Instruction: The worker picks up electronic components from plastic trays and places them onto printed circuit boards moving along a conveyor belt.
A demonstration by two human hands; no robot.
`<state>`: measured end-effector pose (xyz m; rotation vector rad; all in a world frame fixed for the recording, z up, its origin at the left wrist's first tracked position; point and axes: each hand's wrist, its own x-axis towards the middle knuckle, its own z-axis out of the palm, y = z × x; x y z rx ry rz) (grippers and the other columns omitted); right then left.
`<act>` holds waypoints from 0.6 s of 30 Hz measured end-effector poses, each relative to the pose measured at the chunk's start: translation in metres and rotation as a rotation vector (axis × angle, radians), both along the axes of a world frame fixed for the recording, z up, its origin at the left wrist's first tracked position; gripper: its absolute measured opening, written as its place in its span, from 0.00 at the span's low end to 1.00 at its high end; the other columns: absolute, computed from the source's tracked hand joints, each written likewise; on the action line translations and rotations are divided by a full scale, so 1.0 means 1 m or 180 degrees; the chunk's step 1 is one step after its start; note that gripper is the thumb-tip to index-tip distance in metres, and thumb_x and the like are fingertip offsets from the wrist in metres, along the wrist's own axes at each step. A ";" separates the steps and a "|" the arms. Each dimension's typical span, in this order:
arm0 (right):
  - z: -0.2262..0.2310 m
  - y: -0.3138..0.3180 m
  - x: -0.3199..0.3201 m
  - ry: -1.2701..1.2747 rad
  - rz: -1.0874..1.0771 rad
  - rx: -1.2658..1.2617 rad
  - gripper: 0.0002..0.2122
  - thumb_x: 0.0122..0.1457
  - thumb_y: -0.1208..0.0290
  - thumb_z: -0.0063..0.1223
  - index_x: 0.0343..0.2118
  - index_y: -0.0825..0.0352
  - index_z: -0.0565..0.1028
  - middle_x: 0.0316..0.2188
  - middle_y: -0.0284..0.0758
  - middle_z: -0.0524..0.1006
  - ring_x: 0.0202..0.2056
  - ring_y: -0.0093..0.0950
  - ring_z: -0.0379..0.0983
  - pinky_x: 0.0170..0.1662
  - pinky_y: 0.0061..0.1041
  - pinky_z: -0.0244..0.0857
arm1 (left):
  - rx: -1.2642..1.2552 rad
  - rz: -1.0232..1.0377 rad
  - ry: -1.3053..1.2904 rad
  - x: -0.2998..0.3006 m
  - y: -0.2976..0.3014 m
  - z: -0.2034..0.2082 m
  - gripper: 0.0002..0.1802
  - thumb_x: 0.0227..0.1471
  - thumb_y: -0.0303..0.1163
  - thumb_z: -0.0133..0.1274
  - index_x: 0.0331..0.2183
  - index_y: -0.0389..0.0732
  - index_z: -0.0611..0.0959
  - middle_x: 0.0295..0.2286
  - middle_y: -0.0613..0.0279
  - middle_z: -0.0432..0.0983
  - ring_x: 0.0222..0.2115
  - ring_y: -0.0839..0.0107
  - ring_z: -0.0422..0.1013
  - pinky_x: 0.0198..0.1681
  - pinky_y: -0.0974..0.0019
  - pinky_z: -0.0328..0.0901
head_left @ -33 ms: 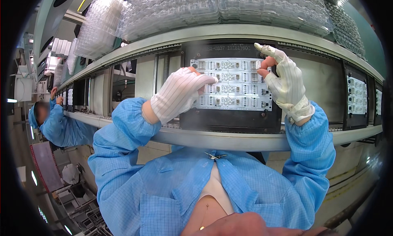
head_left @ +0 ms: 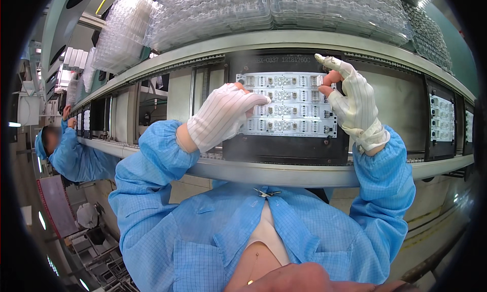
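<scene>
A black carrier plate [head_left: 284,151] holds several white circuit board strips [head_left: 289,125], stacked in rows and dotted with small parts. My left hand [head_left: 220,114], in a striped white glove, lies over the strips' left ends. Its fingers are curled, with one gloved finger reaching across the second row; whatever they hold is hidden. At the right end of the top rows, my right hand [head_left: 355,97] pinches a small whitish rectangular part [head_left: 320,80] between bare thumb and index fingertips. That hand's glove leaves these two tips uncovered, while another gloved finger points up and away.
The plate rests between metal conveyor rails [head_left: 284,176]. Stacks of clear plastic trays [head_left: 340,13] stand beyond the far rail. Further right sits another carrier with board strips [head_left: 442,117]. At the far left, a person in blue [head_left: 81,155] works along the line.
</scene>
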<state>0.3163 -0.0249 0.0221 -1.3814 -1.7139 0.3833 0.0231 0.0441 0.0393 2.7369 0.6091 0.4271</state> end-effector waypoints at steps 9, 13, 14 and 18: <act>0.006 -0.015 -0.022 -0.0127 0.0093 -0.0302 0.32 0.46 0.87 0.58 0.58 0.58 0.73 0.27 0.33 0.77 0.28 0.27 0.70 0.36 0.28 0.67 | 0.0625 -0.0125 0.0000 -0.017 0.000 -0.023 0.24 0.44 0.23 0.59 0.47 0.47 0.81 0.26 0.62 0.74 0.31 0.58 0.71 0.39 0.60 0.67; -0.009 -0.030 -0.024 -0.0645 0.0320 -0.0322 0.32 0.45 0.88 0.57 0.57 0.59 0.73 0.27 0.34 0.76 0.31 0.34 0.72 0.38 0.33 0.68 | -0.0427 -0.0024 -0.0573 -0.025 0.003 -0.022 0.27 0.43 0.22 0.63 0.48 0.42 0.80 0.35 0.55 0.77 0.36 0.54 0.74 0.40 0.58 0.70; -0.008 -0.031 -0.026 -0.0707 0.0390 -0.0305 0.30 0.46 0.87 0.56 0.57 0.59 0.73 0.28 0.33 0.76 0.33 0.35 0.72 0.40 0.34 0.68 | -0.0620 0.0034 -0.0691 -0.028 0.003 -0.025 0.27 0.42 0.19 0.63 0.48 0.40 0.80 0.39 0.52 0.77 0.37 0.52 0.75 0.41 0.57 0.71; -0.017 -0.028 -0.030 -0.1074 0.0384 0.0026 0.30 0.44 0.87 0.52 0.55 0.61 0.74 0.24 0.29 0.75 0.30 0.33 0.73 0.41 0.31 0.66 | -0.0311 0.0085 -0.1020 -0.032 0.007 -0.038 0.25 0.43 0.18 0.62 0.47 0.40 0.81 0.39 0.53 0.77 0.38 0.53 0.75 0.41 0.58 0.71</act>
